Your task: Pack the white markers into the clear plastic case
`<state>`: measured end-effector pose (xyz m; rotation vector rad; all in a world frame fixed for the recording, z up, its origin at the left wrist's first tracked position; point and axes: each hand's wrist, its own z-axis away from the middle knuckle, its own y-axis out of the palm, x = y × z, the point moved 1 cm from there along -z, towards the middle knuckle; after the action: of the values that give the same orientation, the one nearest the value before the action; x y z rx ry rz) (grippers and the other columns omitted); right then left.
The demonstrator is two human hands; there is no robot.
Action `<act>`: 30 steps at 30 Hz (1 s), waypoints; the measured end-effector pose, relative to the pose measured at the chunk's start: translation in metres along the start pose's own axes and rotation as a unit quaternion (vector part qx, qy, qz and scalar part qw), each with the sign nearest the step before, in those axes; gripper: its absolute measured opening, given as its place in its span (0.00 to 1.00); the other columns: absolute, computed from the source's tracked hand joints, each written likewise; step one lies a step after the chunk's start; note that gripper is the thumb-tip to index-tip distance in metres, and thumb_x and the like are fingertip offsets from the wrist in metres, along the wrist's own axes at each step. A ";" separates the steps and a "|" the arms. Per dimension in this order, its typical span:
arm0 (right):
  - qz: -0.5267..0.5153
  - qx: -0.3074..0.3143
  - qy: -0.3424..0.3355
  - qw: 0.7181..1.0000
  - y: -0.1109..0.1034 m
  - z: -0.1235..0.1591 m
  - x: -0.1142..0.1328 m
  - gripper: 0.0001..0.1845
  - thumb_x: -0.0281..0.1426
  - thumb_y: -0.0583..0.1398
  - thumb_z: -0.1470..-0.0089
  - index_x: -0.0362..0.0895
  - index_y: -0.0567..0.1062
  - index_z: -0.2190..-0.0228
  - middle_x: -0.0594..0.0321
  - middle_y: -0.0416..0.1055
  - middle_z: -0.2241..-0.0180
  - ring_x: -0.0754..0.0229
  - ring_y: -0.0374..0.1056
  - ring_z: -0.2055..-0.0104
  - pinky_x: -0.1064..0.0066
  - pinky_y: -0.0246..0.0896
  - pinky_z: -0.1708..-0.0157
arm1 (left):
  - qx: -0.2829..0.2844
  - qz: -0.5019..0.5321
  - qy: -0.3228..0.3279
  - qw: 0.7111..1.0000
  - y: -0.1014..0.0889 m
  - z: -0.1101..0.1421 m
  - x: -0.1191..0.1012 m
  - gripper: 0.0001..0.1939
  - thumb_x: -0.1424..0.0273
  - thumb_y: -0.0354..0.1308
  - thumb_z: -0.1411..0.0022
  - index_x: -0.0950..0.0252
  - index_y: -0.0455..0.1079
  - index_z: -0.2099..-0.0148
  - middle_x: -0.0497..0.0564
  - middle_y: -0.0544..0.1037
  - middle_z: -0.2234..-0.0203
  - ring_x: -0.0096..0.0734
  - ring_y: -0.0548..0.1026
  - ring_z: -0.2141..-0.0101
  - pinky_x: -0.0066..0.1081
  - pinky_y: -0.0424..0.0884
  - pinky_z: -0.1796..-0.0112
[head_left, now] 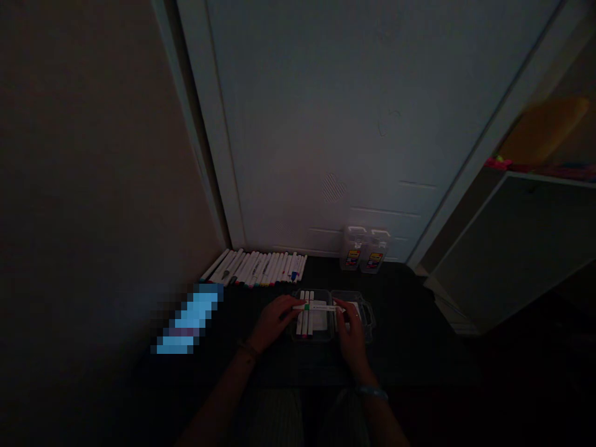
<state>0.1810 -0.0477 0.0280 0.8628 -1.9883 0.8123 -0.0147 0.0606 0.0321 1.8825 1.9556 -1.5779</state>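
Pale door panel [335,112] fills upper centre; dark table [405,310] below it, lower centre. Row of white markers [261,268] along the table's back edge, left of centre. Pixelated bright-blue patch [189,320] at lower left, content unreadable. Open clear case [323,335], lower centre, just in front of the person; right half partly covered by the right hand. Two upright clear cases [352,249] near the door, right of centre. Left hand [278,315] and right hand [351,323]: fingers pinching opposite ends of one marker. Three white markers [305,321] side by side in the open case's left half. Held marker [323,308], green-banded, lies crosswise over the case, partly blocking the view of those three.
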 end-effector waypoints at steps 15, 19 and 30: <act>-0.003 0.014 0.015 1.000 0.001 0.000 -0.004 0.15 0.36 0.49 0.39 0.45 0.72 0.58 0.58 0.71 0.59 0.57 0.66 0.56 0.67 0.60 0.56 | -0.008 0.001 -0.005 1.000 -0.001 -0.001 0.000 0.13 0.66 0.49 0.35 0.59 0.71 0.51 0.49 0.75 0.63 0.31 0.72 0.60 0.31 0.69 0.57; -0.004 0.011 0.014 1.000 0.001 0.000 -0.002 0.16 0.37 0.48 0.38 0.45 0.72 0.58 0.58 0.71 0.59 0.57 0.66 0.56 0.67 0.59 0.55 | 0.000 0.006 -0.003 1.000 -0.002 -0.001 -0.002 0.14 0.66 0.49 0.35 0.59 0.70 0.50 0.50 0.74 0.61 0.31 0.72 0.59 0.31 0.68 0.56; 0.010 -0.002 0.014 1.000 0.001 0.000 -0.002 0.15 0.37 0.49 0.39 0.46 0.71 0.56 0.58 0.70 0.57 0.57 0.65 0.55 0.66 0.59 0.55 | -0.003 0.017 -0.029 0.999 -0.002 -0.002 -0.007 0.12 0.64 0.51 0.36 0.60 0.71 0.54 0.50 0.74 0.61 0.31 0.72 0.61 0.30 0.69 0.60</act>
<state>0.1809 -0.0472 0.0264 0.8273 -1.9760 0.8269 -0.0137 0.0571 0.0385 1.8351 1.8939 -1.5972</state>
